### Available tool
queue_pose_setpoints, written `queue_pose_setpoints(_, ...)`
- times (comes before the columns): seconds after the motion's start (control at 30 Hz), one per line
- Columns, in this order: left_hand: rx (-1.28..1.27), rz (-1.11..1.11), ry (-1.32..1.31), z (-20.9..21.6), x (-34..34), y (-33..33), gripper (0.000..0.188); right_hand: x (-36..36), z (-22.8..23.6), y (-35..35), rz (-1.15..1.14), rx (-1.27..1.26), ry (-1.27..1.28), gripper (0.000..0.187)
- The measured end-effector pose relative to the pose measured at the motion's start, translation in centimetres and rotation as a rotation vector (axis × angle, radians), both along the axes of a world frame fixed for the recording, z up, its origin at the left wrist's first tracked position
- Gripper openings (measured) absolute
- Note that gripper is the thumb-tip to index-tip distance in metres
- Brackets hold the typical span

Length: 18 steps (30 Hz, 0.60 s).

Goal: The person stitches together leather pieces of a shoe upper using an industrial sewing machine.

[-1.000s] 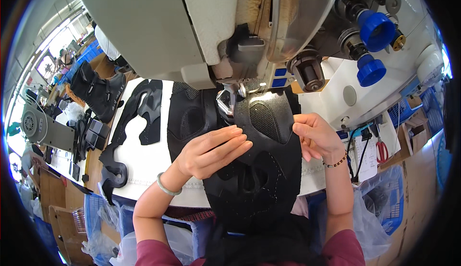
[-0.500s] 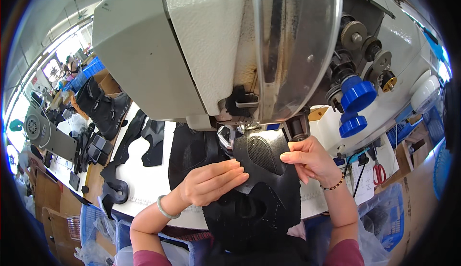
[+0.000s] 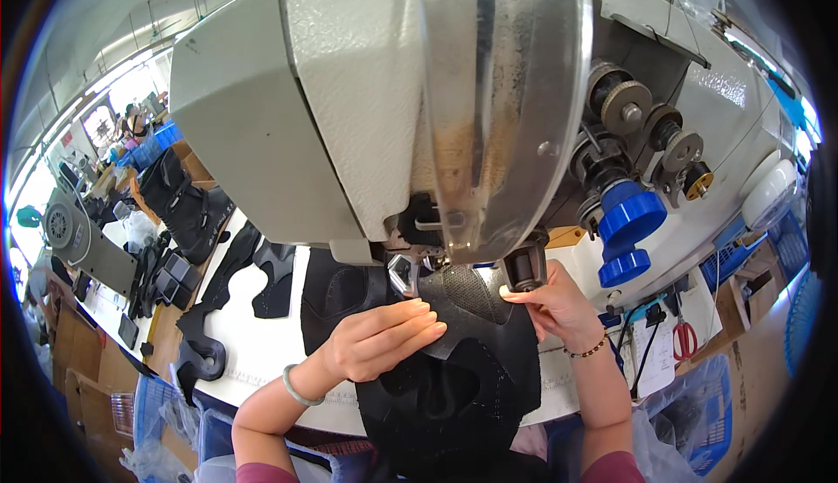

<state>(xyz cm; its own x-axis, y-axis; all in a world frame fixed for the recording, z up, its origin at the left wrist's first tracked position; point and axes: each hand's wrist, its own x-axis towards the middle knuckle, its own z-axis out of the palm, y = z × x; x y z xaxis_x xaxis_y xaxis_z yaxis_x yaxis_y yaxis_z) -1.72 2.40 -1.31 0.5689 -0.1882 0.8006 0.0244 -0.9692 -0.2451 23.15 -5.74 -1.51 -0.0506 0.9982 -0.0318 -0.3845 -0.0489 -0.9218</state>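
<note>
**Right-hand grip (image 3: 559,307) pinches black panel (image 3: 476,343) beneath a sewing machine (image 3: 358,90)**

The thumb lies on top of the panel's right edge, beside a mesh inset (image 3: 476,295), with the fingers curled at the border. The left-hand grip (image 3: 380,343) rests over the panel's left part, fingers straight and pressed together; its thumb is hidden, so whether it pinches anything cannot be told. The panel lies on a white bench (image 3: 262,348), its far end under the machine head near a shiny metal part (image 3: 403,275), its near end hanging over the bench's front edge. At left, loose black cut pieces (image 3: 277,278) lie near a black boot (image 3: 188,208); at right are red-handled scissors (image 3: 685,341).
</note>
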Motion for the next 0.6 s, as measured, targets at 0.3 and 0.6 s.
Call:
queue_pose_setpoints(0.3, -0.001, 0.015, -0.017, 0.0, 0.3, 1.2, 0.027, 0.3, -1.1, 0.8, 0.024, 0.103, 0.095, 0.016)
queue_pose_setpoints(0.6, -0.068, 0.065, -0.037, 0.0, 0.1, 1.7, 0.030, 0.0, -1.8, 1.1, -0.074, 0.083, 0.158, 0.023)
